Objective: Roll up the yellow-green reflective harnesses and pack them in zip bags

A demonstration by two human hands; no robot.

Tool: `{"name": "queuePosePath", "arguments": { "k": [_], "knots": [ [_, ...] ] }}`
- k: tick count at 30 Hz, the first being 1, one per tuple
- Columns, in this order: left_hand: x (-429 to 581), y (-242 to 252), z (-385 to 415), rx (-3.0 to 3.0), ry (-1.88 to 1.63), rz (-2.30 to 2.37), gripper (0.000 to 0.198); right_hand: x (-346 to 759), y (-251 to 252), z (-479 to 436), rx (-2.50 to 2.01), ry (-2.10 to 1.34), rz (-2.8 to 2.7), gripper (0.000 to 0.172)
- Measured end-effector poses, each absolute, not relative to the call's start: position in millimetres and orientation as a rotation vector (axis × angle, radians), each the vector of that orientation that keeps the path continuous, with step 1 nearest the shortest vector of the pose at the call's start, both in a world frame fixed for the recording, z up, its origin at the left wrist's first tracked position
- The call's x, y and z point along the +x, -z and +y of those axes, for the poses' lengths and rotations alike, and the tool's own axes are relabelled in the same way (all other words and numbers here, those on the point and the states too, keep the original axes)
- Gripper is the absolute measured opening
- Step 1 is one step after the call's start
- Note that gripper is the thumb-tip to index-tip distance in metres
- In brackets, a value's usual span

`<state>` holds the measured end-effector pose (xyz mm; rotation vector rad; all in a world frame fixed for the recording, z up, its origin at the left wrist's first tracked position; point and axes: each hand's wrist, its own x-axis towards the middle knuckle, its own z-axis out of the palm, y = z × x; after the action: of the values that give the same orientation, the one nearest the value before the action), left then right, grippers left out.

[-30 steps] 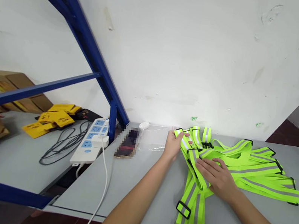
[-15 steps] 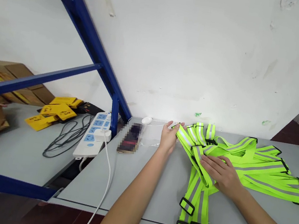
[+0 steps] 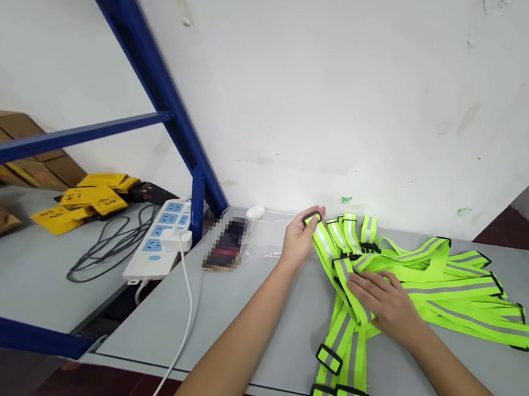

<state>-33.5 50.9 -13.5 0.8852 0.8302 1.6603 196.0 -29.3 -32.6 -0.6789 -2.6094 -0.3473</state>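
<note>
A heap of neon-yellow reflective straps (image 3: 433, 283) with grey stripes and black buckles lies on the grey table (image 3: 232, 328). My left hand (image 3: 299, 239) pinches the black-edged end of one strap at the heap's left side, lifting it slightly. My right hand (image 3: 386, 301) lies flat with fingers spread on the straps near the middle, pressing them to the table. Two strap ends (image 3: 341, 373) reach the table's front edge.
A blurred phone (image 3: 225, 252) and a small white object (image 3: 256, 212) lie left of my left hand. A white power strip (image 3: 158, 244) with cables, yellow cards (image 3: 86, 199) and cardboard boxes (image 3: 14, 143) sit on a blue metal rack (image 3: 160, 93) at left.
My left hand has raised the strap end a little and drawn it leftward. My right hand has stayed pressed on the straps.
</note>
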Motion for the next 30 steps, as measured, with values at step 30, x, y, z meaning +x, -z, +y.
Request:
{"name": "queuePosePath", "arguments": {
  "k": [30],
  "knots": [
    [29.7,-10.9,-41.8,1.995,-1.009,0.677,0.074,203.1,62.1,-20.3,-0.911,0.106,-1.975,0.03]
  ]
}}
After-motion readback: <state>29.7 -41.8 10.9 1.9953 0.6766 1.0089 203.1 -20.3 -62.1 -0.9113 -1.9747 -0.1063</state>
